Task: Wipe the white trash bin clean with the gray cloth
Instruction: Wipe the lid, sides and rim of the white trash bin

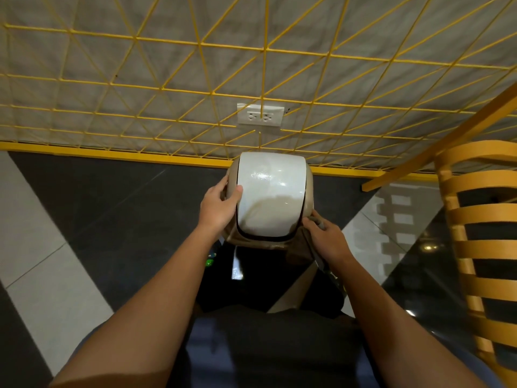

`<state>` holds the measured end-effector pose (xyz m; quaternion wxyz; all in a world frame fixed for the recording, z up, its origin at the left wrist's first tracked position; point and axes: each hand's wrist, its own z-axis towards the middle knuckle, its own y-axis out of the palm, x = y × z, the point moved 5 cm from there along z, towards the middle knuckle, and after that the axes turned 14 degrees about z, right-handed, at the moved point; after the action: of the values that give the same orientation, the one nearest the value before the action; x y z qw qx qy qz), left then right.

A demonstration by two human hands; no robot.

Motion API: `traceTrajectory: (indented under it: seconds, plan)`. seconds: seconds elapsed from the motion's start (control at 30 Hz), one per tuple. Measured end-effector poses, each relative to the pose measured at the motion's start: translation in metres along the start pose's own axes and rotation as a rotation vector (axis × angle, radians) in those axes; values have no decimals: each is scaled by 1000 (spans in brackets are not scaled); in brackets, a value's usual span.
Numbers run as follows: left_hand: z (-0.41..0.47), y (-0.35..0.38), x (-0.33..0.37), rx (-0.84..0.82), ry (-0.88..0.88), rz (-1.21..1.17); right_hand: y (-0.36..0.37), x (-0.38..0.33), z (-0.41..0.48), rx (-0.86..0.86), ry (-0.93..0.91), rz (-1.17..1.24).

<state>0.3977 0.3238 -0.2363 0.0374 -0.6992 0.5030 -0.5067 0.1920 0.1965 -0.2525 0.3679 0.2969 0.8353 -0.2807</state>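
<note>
Round white trash bin (268, 197), left grip (221, 205); beside it, right grip (326, 233) round gray cloth (302, 246)

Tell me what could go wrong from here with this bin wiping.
1. Only the left hand steadies the white trash bin. A hard push from the right hand could slide or tip it on the glossy floor.
2. The left thumb lies on the lid near its edge. If the lid swings, the thumb may get pinched.
3. The gray cloth hangs loose below the right hand and may drag and pick up dirt.
</note>
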Motion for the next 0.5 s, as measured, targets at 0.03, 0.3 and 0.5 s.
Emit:
traceTrajectory:
  seconds: [0.03,0.3,0.5]
  plan:
    - [0,0,0,-6,-5,-3,0,0,0,1,2,3]
    - [-14,-9,2,-6,-51,-1,-20,-5,-15,173,57,167]
    - [-59,-23,17,5,-17,-23,-32,-19,-41,160,213,482]
